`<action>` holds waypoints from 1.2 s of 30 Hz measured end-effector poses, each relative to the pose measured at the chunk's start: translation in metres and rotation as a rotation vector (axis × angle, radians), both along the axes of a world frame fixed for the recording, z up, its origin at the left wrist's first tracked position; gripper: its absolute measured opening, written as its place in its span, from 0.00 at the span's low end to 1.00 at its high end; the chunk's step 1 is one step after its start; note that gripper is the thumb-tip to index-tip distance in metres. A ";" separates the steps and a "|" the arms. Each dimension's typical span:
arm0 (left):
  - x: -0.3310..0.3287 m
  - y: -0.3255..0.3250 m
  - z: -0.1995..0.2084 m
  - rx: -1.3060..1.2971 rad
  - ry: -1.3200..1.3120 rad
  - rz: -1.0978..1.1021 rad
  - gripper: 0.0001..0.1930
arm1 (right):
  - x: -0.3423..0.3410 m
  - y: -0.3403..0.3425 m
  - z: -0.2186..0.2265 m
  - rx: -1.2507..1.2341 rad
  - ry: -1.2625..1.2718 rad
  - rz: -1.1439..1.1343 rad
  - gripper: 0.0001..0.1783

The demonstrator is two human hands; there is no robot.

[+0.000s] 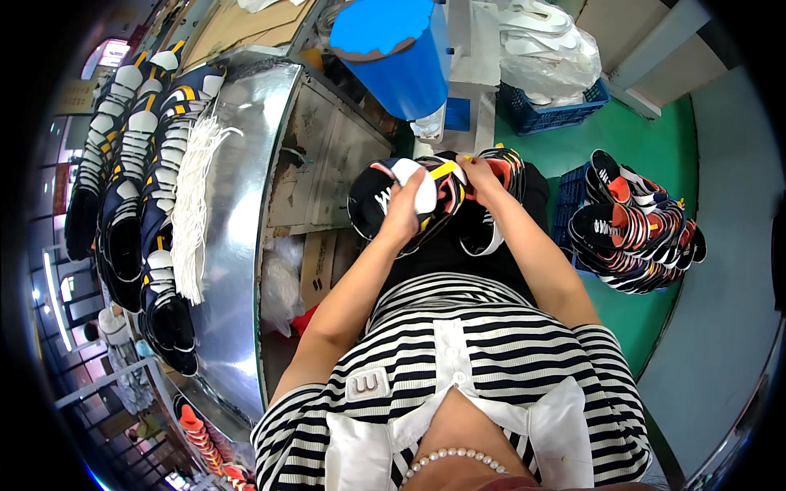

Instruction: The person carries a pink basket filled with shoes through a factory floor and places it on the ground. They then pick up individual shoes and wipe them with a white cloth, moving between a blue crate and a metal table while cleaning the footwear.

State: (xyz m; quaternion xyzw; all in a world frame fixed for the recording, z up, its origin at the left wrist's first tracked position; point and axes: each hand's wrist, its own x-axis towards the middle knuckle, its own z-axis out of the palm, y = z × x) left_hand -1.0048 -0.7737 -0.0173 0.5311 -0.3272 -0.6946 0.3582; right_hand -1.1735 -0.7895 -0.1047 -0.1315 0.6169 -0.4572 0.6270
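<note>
Above my lap is a bundle of nested shoe uppers (446,211), black and white with orange linings, yellow strips and white laces. My left hand (402,211) is closed on a white panel of one shoe upper (425,193), fingers over its edge. Close beside it, my right hand (481,178) is closed on the same bundle at a yellow strip (443,170). Its fingertips are partly hidden. More uppers of the bundle lie under and behind my right wrist.
A bundle of white laces (192,209) and rows of stacked uppers (164,164) lie on the metal table (246,164) at left. Ahead stands a blue cylinder (401,74). At right, a blue crate (569,200) holds uppers; another crate (557,114) holds bagged white pieces.
</note>
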 end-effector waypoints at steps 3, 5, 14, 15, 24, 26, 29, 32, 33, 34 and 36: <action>0.039 -0.004 0.004 -0.120 -0.088 -0.056 0.16 | -0.008 0.013 0.000 -0.122 -0.372 -0.255 0.12; 0.049 0.000 0.023 -0.148 -0.063 0.027 0.17 | -0.002 0.020 0.025 -0.168 -0.323 -0.370 0.12; 0.016 -0.005 0.024 -0.084 -0.018 -0.021 0.17 | 0.042 0.028 0.091 -0.714 0.417 0.020 0.13; 0.006 -0.007 0.030 -0.116 -0.030 -0.033 0.16 | 0.039 0.018 0.063 -0.756 0.592 -0.030 0.15; 0.019 -0.060 0.027 -0.400 -0.096 -0.092 0.15 | 0.020 -0.022 0.084 -0.463 -0.190 0.062 0.05; 0.020 -0.082 0.018 -0.425 -0.077 -0.099 0.15 | 0.020 -0.035 0.076 -0.479 -0.266 0.032 0.04; 0.019 -0.095 0.018 -0.342 -0.012 -0.108 0.13 | 0.020 -0.041 0.066 -0.481 -0.353 -0.069 0.05; 0.004 -0.102 0.021 -0.198 0.076 -0.041 0.12 | 0.017 -0.047 0.057 -0.473 -0.438 -0.164 0.06; 0.001 -0.104 0.020 -0.180 0.084 -0.013 0.12 | 0.018 -0.049 0.058 -0.432 -0.444 -0.205 0.06; 0.000 -0.106 0.022 -0.070 0.127 -0.003 0.12 | 0.018 -0.051 0.060 -0.390 -0.448 -0.244 0.06; -0.004 -0.114 0.027 0.148 0.173 0.119 0.12 | 0.018 -0.059 0.065 -0.404 -0.448 -0.219 0.06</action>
